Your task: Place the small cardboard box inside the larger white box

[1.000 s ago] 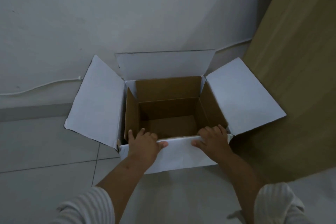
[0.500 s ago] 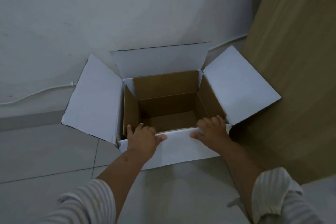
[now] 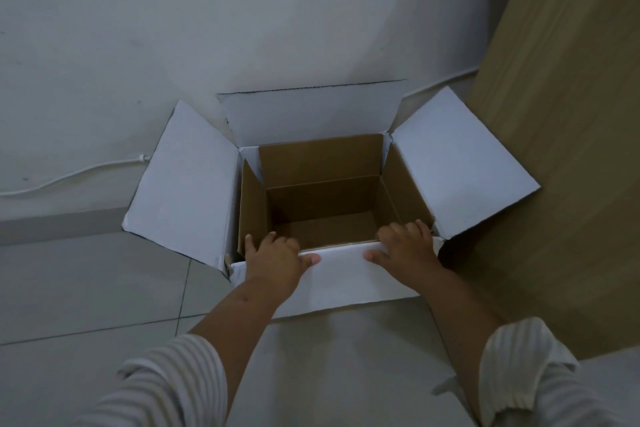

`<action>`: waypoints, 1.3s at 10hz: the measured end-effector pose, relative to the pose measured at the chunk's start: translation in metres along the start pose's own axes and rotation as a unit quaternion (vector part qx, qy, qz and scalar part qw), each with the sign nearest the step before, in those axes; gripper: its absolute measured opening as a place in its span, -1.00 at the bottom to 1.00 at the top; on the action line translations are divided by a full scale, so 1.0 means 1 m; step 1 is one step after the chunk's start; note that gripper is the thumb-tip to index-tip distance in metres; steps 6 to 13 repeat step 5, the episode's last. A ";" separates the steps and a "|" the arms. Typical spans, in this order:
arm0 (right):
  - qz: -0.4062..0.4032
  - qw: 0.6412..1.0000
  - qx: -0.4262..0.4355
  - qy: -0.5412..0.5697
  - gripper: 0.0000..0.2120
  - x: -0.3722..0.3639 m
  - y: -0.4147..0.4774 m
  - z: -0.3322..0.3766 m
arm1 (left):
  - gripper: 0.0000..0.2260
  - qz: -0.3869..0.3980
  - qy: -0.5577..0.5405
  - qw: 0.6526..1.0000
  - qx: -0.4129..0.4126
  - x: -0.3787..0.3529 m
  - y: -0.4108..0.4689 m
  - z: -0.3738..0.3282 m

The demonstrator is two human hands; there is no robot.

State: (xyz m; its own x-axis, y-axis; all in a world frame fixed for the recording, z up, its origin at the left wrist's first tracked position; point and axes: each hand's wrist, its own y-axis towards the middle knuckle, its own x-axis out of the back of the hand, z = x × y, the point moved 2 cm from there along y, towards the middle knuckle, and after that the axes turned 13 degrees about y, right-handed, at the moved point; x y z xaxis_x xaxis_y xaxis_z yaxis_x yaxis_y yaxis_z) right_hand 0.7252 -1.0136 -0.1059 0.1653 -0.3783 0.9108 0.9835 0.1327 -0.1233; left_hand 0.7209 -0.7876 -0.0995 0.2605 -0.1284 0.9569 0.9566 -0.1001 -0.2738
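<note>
The larger white box [image 3: 187,184] stands on the floor against the wall with all its flaps spread open. The small cardboard box [image 3: 318,163], brown and open-topped, sits inside it and looks empty. My left hand [image 3: 273,260] and my right hand [image 3: 405,250] are at the near rim. On both, the fingers hook over the brown box's near wall and the thumbs lie on the white front flap [image 3: 339,274]. The near wall of the brown box is mostly hidden behind the flap and my hands.
A tall wooden panel [image 3: 561,114] stands close on the right, touching the white box's right flap. A white cable [image 3: 69,177] runs along the wall's base on the left. Grey floor tiles [image 3: 86,288] stretch out to the left and in front of the box.
Both hands stay at the near rim. The boxes sit slightly higher in the view than a second ago; the brown box keeps its place inside the white one.
</note>
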 end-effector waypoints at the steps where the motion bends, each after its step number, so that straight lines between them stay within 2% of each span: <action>1: -0.001 1.000 0.006 -0.014 -0.58 -0.001 -0.008 0.002 | -0.51 0.004 -0.003 1.000 -0.004 -0.001 -0.006 -0.001; 3: 0.067 0.996 -0.049 -0.030 -0.50 0.006 -0.027 0.016 | -0.47 0.001 -0.021 1.000 -0.007 0.002 -0.030 0.004; 4: 0.053 0.997 -0.054 -0.021 -0.45 0.013 -0.039 0.044 | -0.45 -0.035 -0.013 0.999 0.027 0.018 -0.055 0.020; 5: 0.025 0.999 -0.029 0.001 -0.44 0.021 -0.052 0.086 | -0.46 -0.068 -0.020 0.997 0.019 0.035 -0.081 0.040; 13: 0.025 0.999 -0.029 0.001 -0.44 0.021 -0.052 0.086 | -0.46 -0.068 -0.020 0.997 0.019 0.035 -0.081 0.040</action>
